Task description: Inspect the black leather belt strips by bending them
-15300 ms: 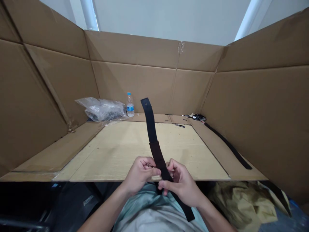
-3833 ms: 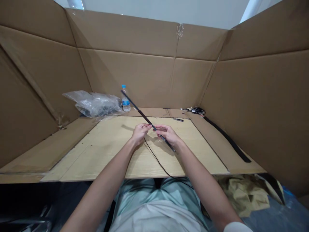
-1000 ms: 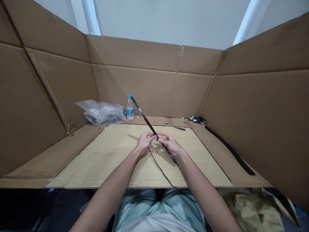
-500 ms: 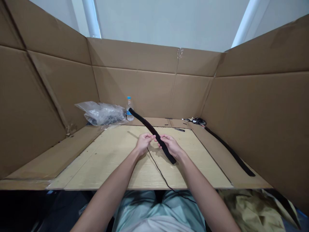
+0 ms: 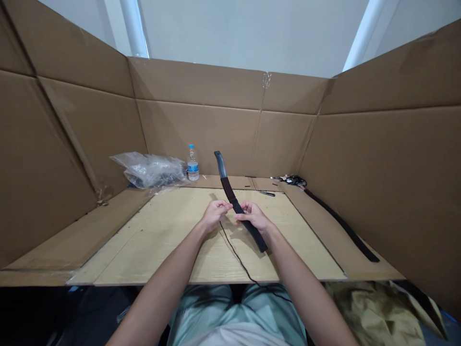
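Cardboard walls (image 5: 201, 139) all round a pale wooden tabletop (image 5: 144, 240), so where's the black strap (image 5: 230, 194)?

Held up at a slant, mid-tabletop, between both hands.

And the grip?

Right hand (image 5: 254, 216) closed on it; left hand (image 5: 216, 215) curled against it, can't tell if it's holding.

Anything beneath?

Thin black cord (image 5: 234, 257) trailing over the front edge

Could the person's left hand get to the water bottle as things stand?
Probably yes. The left hand is pinching the black strap and would have to let go first. The water bottle stands ahead of it, beyond the board's far edge, beside the plastic bag, with nothing apparently in between.
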Motion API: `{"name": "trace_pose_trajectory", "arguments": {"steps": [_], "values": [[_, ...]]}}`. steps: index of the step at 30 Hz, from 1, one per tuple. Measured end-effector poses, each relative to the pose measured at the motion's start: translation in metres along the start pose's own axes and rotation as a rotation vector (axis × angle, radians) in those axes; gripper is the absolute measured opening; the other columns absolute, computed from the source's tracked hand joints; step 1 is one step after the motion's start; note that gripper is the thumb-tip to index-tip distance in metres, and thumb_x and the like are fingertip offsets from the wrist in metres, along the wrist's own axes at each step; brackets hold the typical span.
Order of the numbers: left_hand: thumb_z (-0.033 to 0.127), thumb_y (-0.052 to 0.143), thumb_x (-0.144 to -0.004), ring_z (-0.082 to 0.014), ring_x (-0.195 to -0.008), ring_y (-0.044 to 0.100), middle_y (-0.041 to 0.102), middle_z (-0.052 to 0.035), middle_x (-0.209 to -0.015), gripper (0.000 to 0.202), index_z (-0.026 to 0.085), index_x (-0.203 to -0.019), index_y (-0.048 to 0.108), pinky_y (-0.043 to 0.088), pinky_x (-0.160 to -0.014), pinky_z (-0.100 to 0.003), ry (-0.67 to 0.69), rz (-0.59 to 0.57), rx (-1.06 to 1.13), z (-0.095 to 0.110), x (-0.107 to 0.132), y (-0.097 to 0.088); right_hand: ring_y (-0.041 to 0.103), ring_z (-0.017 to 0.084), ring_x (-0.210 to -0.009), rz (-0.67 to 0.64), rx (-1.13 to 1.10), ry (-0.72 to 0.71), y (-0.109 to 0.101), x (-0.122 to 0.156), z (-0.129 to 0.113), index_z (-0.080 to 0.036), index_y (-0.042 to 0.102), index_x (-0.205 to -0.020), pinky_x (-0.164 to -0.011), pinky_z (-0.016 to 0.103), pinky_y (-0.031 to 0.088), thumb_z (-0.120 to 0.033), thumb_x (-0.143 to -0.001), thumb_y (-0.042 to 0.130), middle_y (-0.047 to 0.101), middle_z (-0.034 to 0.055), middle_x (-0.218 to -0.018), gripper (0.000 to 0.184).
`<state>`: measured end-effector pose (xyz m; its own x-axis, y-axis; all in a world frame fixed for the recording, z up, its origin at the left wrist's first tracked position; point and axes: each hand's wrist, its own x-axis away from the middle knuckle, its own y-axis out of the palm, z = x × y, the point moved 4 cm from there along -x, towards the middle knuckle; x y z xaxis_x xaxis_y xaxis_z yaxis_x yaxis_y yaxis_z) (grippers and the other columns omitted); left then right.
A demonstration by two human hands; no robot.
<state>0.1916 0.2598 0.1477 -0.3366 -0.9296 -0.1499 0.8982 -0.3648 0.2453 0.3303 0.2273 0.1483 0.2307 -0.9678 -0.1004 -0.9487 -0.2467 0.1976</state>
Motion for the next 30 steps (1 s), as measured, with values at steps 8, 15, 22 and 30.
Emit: {"name": "trace_pose_trajectory", "arguments": {"steps": [8, 15, 22, 30], "values": [[0.050, 0.083, -0.047, -0.0030, -0.041, 0.021, 0.032, 0.0083, -0.043, 0.050, 0.015, -0.056, 0.049, 0.010, -0.045, -0.022, 0.055, 0.107, 0.008, -0.004, -0.004, -0.006, 0.059, 0.010, -0.053, 0.020, -0.055, -0.022, 0.003, -0.001, -0.003, -0.018, 0.044, -0.082, -0.048, 0.020, 0.044, -0.039, -0.061, 0.080, 0.071, 0.0063, -0.081, 0.046], [0.052, 0.083, -0.045, -0.0052, -0.045, 0.028, 0.043, 0.0038, -0.048, 0.050, 0.011, -0.064, 0.061, 0.014, -0.045, -0.022, 0.076, 0.106, -0.051, -0.004, -0.006, -0.004, 0.057, 0.010, -0.053, 0.108, -0.138, -0.012, 0.003, -0.004, 0.004, -0.016, 0.057, -0.098, -0.050, 0.021, 0.045, -0.027, -0.057, 0.082, 0.067, 0.0012, -0.073, 0.048], [0.049, 0.084, -0.042, -0.0049, -0.045, 0.028, 0.038, 0.0057, -0.046, 0.048, 0.013, -0.055, 0.055, 0.016, -0.047, -0.023, 0.078, 0.132, -0.045, -0.005, -0.006, -0.006, 0.055, 0.007, -0.054, 0.050, -0.115, 0.025, 0.013, -0.002, 0.007, -0.012, 0.063, -0.083, -0.053, 0.022, 0.051, -0.024, -0.052, 0.086, 0.059, -0.0021, -0.067, 0.041], [0.045, 0.083, -0.048, -0.0052, -0.047, 0.032, 0.057, -0.0021, -0.057, 0.046, 0.014, -0.055, 0.050, 0.019, -0.048, -0.021, 0.103, 0.093, 0.011, -0.002, -0.004, -0.003, 0.057, 0.010, -0.051, 0.097, -0.232, -0.012, 0.010, 0.000, 0.000, -0.016, 0.052, -0.079, -0.041, 0.019, 0.039, -0.040, -0.054, 0.084, 0.067, 0.0037, -0.076, 0.047]]}}
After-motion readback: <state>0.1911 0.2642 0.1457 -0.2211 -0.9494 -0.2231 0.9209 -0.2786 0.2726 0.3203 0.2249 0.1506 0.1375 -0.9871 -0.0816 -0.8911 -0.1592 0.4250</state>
